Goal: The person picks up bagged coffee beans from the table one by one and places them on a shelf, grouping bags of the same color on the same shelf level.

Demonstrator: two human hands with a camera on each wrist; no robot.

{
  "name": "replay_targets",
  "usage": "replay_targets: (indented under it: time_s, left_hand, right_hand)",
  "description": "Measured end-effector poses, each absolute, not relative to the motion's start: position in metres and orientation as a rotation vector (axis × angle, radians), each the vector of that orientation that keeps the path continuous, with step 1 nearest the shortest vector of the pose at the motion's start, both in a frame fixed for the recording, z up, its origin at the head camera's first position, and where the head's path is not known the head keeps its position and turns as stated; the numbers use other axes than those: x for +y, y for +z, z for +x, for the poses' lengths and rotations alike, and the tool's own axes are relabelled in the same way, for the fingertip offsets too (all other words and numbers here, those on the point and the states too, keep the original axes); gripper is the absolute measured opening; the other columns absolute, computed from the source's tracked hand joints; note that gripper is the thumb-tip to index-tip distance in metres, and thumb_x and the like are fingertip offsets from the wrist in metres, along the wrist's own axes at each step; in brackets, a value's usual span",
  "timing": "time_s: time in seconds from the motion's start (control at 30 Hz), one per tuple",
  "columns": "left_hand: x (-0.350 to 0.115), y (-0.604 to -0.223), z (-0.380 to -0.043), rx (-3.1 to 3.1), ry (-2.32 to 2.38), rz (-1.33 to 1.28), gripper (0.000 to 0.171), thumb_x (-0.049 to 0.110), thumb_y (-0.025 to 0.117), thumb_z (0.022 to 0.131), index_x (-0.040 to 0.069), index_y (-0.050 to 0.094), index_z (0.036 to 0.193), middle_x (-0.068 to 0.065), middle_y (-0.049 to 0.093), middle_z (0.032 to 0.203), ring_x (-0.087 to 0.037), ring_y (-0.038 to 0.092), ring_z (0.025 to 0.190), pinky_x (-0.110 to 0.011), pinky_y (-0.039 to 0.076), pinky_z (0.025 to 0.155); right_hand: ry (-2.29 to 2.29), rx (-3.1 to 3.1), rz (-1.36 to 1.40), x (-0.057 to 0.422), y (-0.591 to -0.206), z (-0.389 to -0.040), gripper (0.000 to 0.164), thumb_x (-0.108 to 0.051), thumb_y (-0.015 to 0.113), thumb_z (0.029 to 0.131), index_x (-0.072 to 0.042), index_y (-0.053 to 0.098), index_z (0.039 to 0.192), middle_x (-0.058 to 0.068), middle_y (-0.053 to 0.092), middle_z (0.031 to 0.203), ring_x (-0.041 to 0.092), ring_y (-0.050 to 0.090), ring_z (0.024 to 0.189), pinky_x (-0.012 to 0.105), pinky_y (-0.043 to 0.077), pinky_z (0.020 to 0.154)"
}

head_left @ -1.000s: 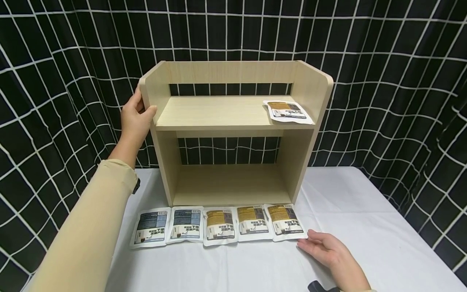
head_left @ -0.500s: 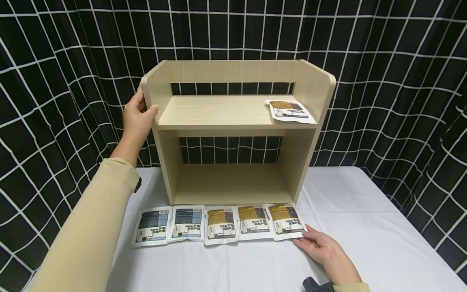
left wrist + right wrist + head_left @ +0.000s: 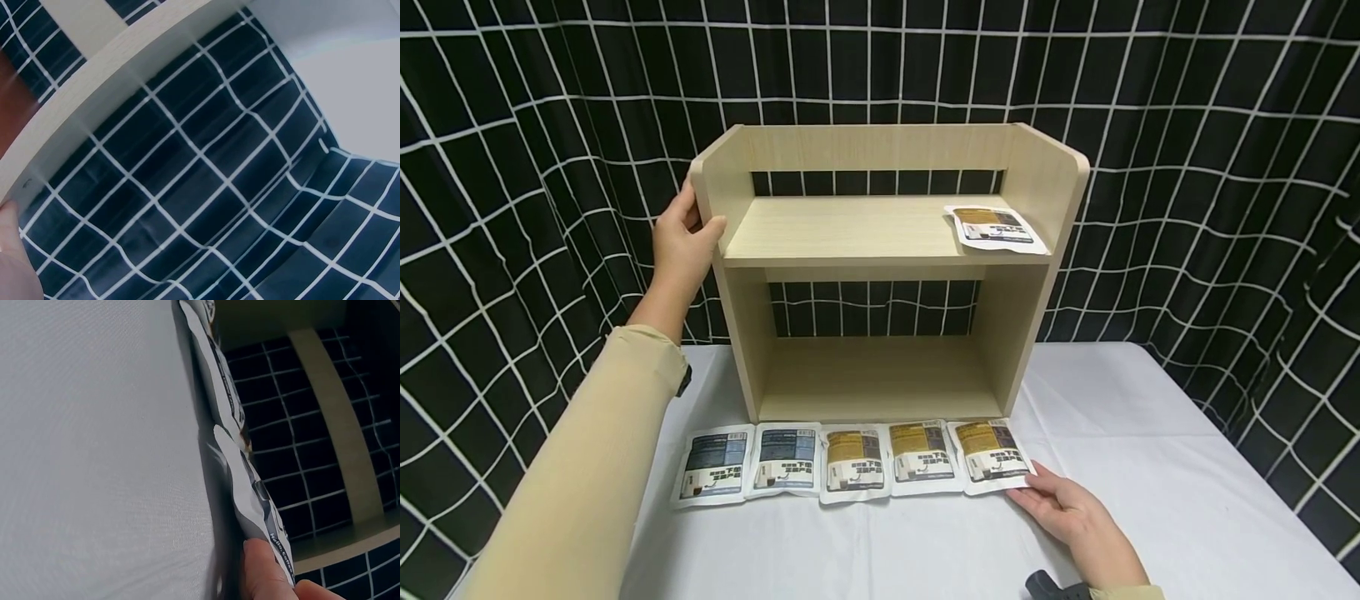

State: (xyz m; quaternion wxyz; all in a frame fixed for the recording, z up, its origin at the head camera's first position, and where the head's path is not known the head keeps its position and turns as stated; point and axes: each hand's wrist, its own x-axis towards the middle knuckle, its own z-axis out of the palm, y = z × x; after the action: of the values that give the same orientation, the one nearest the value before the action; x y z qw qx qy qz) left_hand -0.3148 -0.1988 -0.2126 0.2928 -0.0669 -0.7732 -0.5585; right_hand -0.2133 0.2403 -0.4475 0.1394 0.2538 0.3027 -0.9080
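My left hand (image 3: 683,242) grips the left side panel of a pale wooden shelf (image 3: 880,261), thumb on its front edge. In the left wrist view, fingertips (image 3: 9,228) rest against that panel. At the front right, my right hand (image 3: 1078,525) pinches the near right corner of a white pouch with a brown-and-yellow label (image 3: 990,457). The right wrist view has a finger (image 3: 265,569) under the raised edge of this pouch (image 3: 250,500), with the thumb at its upper side. It is the rightmost in a row of several flat pouches.
Left of it in the row lie two brown-label pouches (image 3: 922,457) and two blue-label pouches (image 3: 712,467). Another brown-label pouch (image 3: 996,229) lies on the upper shelf at right. A white cloth (image 3: 865,550) covers the table; a black gridded curtain (image 3: 1187,167) surrounds it.
My right hand has moved a little left and away from me, and its thumb and fingers now hold the rightmost pouch's corner. That pouch has shifted slightly right. The left hand keeps its grip.
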Motion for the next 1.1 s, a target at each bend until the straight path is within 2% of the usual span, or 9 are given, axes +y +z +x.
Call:
replay_targets:
  time_s: [0.33, 0.4, 0.43, 0.5, 0.57, 0.63, 0.67, 1.03, 1.1]
  left_hand:
    - [-0.198, -0.212, -0.315, -2.058, -1.500, -0.180, 0.064, 0.004, 0.053, 0.096, 0.017, 0.030, 0.154, -0.010, 0.044, 0.148, -0.022, 0.046, 0.131, -0.035, 0.039, 0.105]
    - [-0.198, -0.212, -0.315, -2.056, -1.498, -0.181, 0.064, 0.003, 0.053, 0.096, 0.017, 0.030, 0.154, -0.010, 0.044, 0.148, -0.022, 0.046, 0.131, -0.035, 0.039, 0.105]
    - [-0.198, -0.212, -0.315, -2.056, -1.497, -0.180, 0.064, 0.003, 0.053, 0.096, 0.017, 0.030, 0.154, -0.010, 0.044, 0.148, -0.022, 0.046, 0.131, -0.035, 0.039, 0.105]
    - [-0.198, -0.212, -0.315, -2.056, -1.494, -0.179, 0.064, 0.003, 0.053, 0.096, 0.016, 0.030, 0.154, -0.010, 0.044, 0.148, -0.022, 0.046, 0.131, -0.035, 0.039, 0.105]
    - [-0.198, -0.212, -0.314, -2.055, -1.492, -0.178, 0.064, 0.003, 0.052, 0.096, 0.016, 0.030, 0.154, -0.011, 0.044, 0.148, -0.022, 0.046, 0.131, -0.035, 0.039, 0.105]
    - [-0.198, -0.212, -0.314, -2.059, -1.490, -0.175, 0.064, 0.003, 0.052, 0.096, 0.016, 0.030, 0.154, -0.011, 0.044, 0.148, -0.022, 0.046, 0.131, -0.035, 0.039, 0.105]
    - [-0.198, -0.212, -0.314, -2.061, -1.491, -0.175, 0.064, 0.003, 0.052, 0.096, 0.016, 0.030, 0.154, -0.011, 0.043, 0.148, -0.022, 0.046, 0.131, -0.035, 0.039, 0.105]
    - [-0.198, -0.213, -0.314, -2.065, -1.487, -0.170, 0.064, 0.003, 0.052, 0.096, 0.015, 0.029, 0.154, -0.011, 0.043, 0.149, -0.023, 0.045, 0.132, -0.034, 0.038, 0.106]
    - [-0.198, -0.213, -0.314, -2.064, -1.484, -0.167, 0.063, 0.003, 0.052, 0.096, 0.016, 0.030, 0.154, -0.011, 0.043, 0.148, -0.023, 0.046, 0.132, -0.035, 0.039, 0.106]
  right_hand:
    - [-2.673, 0.748, 0.653, 0.251, -0.444, -0.210, 0.080, 0.017, 0.034, 0.095, -0.020, -0.005, 0.154, 0.009, -0.005, 0.159, 0.025, 0.003, 0.143, 0.040, 0.017, 0.113]
    - [-2.675, 0.736, 0.642, 0.252, -0.442, -0.209, 0.082, 0.018, 0.035, 0.094, -0.020, -0.005, 0.154, 0.031, 0.013, 0.153, 0.025, 0.004, 0.142, 0.041, 0.019, 0.113]
    - [-2.678, 0.725, 0.639, 0.252, -0.441, -0.209, 0.082, 0.019, 0.036, 0.094, -0.020, -0.005, 0.154, 0.032, 0.016, 0.152, 0.024, 0.004, 0.142, 0.041, 0.019, 0.112]
    - [-2.677, 0.710, 0.635, 0.253, -0.439, -0.208, 0.085, 0.019, 0.037, 0.093, -0.021, -0.005, 0.154, 0.046, 0.043, 0.126, 0.023, 0.005, 0.141, 0.041, 0.020, 0.112]
    - [-2.680, 0.686, 0.632, 0.253, -0.438, -0.207, 0.082, 0.018, 0.037, 0.094, -0.019, -0.001, 0.156, 0.038, 0.060, 0.094, 0.022, 0.005, 0.141, 0.040, 0.020, 0.112]
    - [-2.684, 0.669, 0.622, 0.252, -0.436, -0.205, 0.078, 0.017, 0.036, 0.095, -0.016, 0.002, 0.157, 0.043, 0.055, 0.108, 0.021, 0.005, 0.142, 0.039, 0.019, 0.113]
    - [-2.686, 0.661, 0.623, 0.251, -0.435, -0.205, 0.077, 0.017, 0.036, 0.095, -0.016, 0.005, 0.157, 0.039, 0.060, 0.095, 0.020, 0.005, 0.142, 0.039, 0.018, 0.113]
    - [-2.714, 0.583, 0.613, 0.246, -0.428, -0.200, 0.045, 0.013, 0.035, 0.097, -0.010, 0.035, 0.136, 0.031, 0.054, 0.113, 0.021, 0.010, 0.143, 0.039, 0.020, 0.114]
    - [-2.708, 0.573, 0.606, 0.246, -0.427, -0.200, 0.042, 0.014, 0.036, 0.097, -0.008, 0.038, 0.132, 0.032, 0.059, 0.103, 0.024, 0.020, 0.141, 0.038, 0.021, 0.113]
